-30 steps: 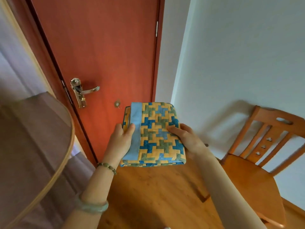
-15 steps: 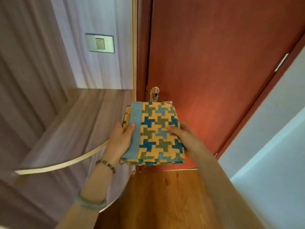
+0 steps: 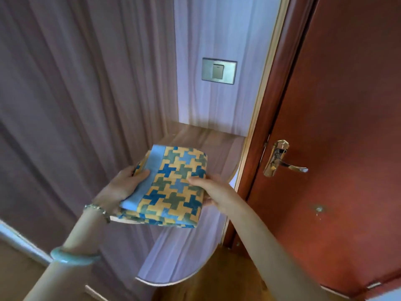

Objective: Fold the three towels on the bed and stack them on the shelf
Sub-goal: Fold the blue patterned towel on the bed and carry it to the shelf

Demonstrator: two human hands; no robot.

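Your left hand (image 3: 123,187) grips the folded towel (image 3: 173,187) at its left edge, thumb on top of the pale blue band, fingers underneath. Your right hand (image 3: 214,191) holds the right edge the same way, thumb on top.

Towel: yellow, blue and green interlocking print, layers showing at the near edge. It sits roughly flat over the upper shelf (image 3: 208,144), a rounded wood-grain board beside the door frame. You cannot tell whether it touches the board.

- Lower shelf (image 3: 173,263) sits beneath.
- Red-brown door (image 3: 347,116) is to the right, with a brass handle (image 3: 280,159).
- Grey wall switch (image 3: 219,71) is above the shelf.
- Beaded bracelet (image 3: 97,209) and green bangle (image 3: 73,256) are on your left arm.
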